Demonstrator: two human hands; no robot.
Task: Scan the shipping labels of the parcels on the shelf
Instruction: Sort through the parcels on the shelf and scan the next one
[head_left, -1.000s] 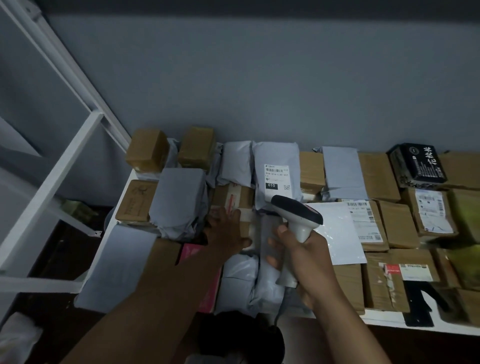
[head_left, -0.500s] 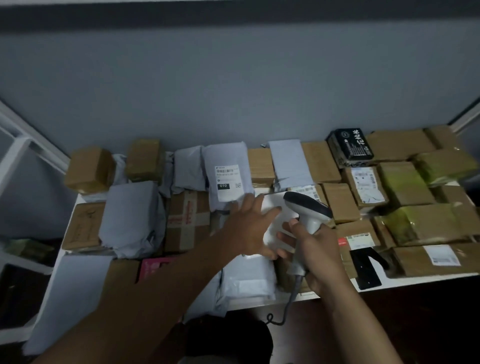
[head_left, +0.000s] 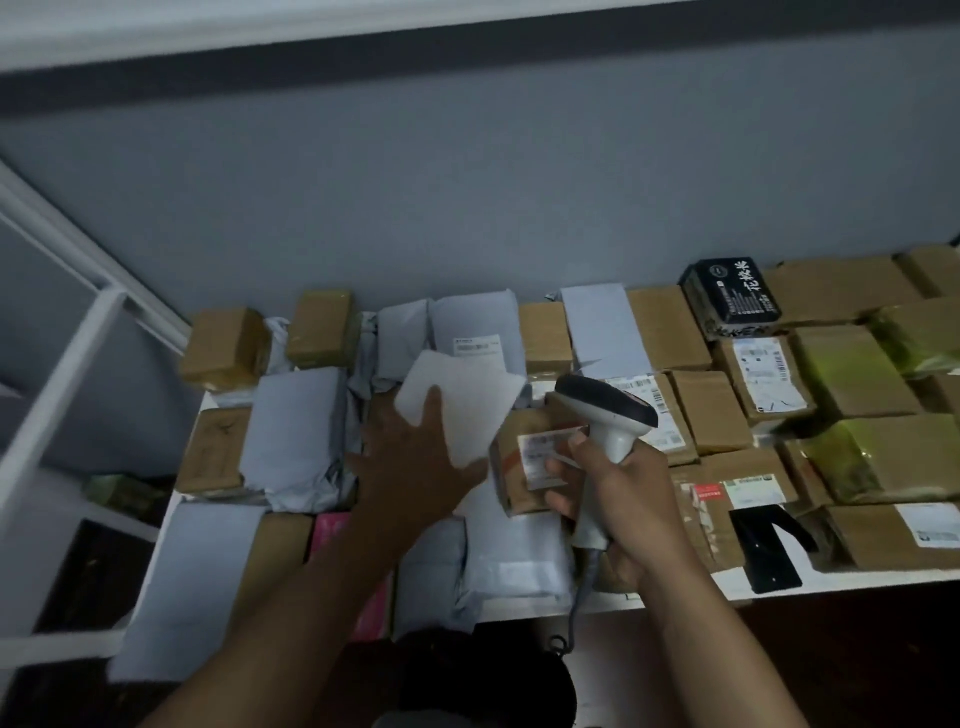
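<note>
Brown boxes and grey poly mailers cover the white shelf (head_left: 857, 579). My left hand (head_left: 415, 462) grips a flat white mailer (head_left: 467, 402), thumb on top, and holds it tilted above the pile in the middle. Just right of it lies a small brown box (head_left: 511, 478) whose shipping label (head_left: 540, 457) faces up. My right hand (head_left: 623, 499) grips the handle of a white barcode scanner (head_left: 605, 410); its dark head hangs over that box. The scanner's cable drops past the shelf's front edge.
A black scanner stand (head_left: 766, 545) lies near the front edge on the right. A black printed box (head_left: 732, 296) sits at the back by the grey wall. Yellow-green wrapped parcels (head_left: 852, 374) fill the right end. A white rack frame (head_left: 67, 374) stands at the left.
My left hand has lifted the white mailer up and to the left, uncovering the small brown box with its label. The scanner has stayed over the middle of the pile.
</note>
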